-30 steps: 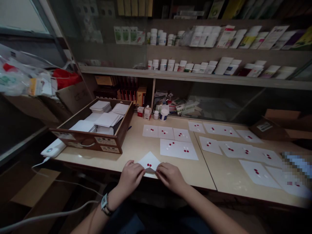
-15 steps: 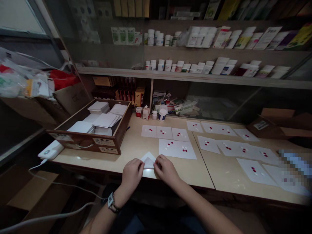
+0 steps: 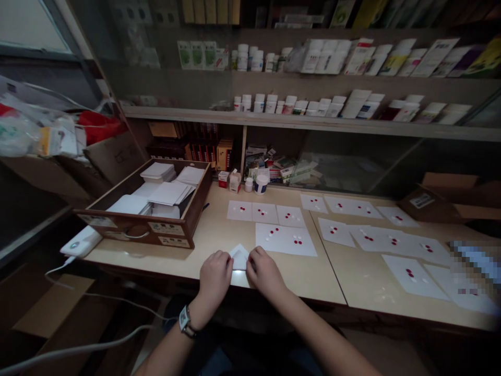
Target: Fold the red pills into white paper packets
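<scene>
Fingers [image 3: 227, 261] of the left hand [image 3: 214, 277] and of the right hand [image 3: 267, 272] pinch the two sides of a folded paper [image 3: 239, 260], which is placed at the near edge of the worktop [image 3: 291, 274]. Beyond it and to the right, white sheets [image 3: 282, 247] are spread, carrying small red and white pills [image 3: 298, 242]. On the left stands a wooden drawer [image 3: 199, 209] with stacks of white paper [image 3: 168, 192] inside. Farther back, a white jar [image 3: 261, 185] stands near small boxes [image 3: 235, 183], and above them many bottles [image 3: 270, 104] line the shelf [image 3: 282, 122].
</scene>
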Demonstrator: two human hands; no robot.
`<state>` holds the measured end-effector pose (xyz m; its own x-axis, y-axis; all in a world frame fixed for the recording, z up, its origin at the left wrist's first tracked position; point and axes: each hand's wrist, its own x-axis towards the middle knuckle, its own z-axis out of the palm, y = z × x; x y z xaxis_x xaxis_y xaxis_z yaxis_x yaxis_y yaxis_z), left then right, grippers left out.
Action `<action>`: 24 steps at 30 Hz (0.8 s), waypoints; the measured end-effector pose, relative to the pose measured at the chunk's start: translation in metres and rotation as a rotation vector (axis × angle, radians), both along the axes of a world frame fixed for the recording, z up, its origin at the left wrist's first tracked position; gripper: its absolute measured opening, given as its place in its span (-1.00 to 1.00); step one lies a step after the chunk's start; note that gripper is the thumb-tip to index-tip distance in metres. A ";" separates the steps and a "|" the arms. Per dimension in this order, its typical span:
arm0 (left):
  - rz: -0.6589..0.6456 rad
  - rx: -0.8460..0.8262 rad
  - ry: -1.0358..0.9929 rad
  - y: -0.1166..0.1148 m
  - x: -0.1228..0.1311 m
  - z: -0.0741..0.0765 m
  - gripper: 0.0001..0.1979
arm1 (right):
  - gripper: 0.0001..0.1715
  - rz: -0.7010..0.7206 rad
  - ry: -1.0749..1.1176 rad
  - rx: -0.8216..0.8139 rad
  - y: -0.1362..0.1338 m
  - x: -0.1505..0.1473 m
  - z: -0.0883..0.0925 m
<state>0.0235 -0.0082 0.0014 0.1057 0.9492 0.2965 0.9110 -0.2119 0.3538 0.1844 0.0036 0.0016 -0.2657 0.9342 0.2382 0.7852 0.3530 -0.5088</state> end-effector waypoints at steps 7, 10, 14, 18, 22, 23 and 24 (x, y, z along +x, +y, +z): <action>-0.033 0.088 -0.020 0.000 0.000 -0.004 -0.85 | -0.82 -0.004 -0.008 0.016 -0.003 -0.002 -0.001; -0.093 0.167 -0.003 -0.001 0.000 -0.007 -0.71 | -0.76 0.032 -0.069 0.096 -0.007 -0.002 -0.003; -0.156 0.222 0.007 -0.001 0.000 -0.011 -0.57 | -0.65 0.085 -0.118 0.185 -0.009 -0.002 -0.007; -0.152 0.223 -0.030 0.000 0.001 -0.011 -0.68 | -0.70 0.076 -0.145 0.181 -0.008 -0.003 -0.010; -0.174 0.203 -0.005 0.002 0.001 -0.011 -0.73 | -0.70 0.078 -0.191 0.166 -0.007 -0.003 -0.009; -0.172 0.190 0.015 0.003 0.001 -0.011 -0.73 | -0.69 0.074 -0.201 0.166 -0.007 -0.003 -0.009; -0.165 0.174 0.035 0.003 0.000 -0.010 -0.73 | -0.68 0.071 -0.213 0.168 -0.007 -0.003 -0.009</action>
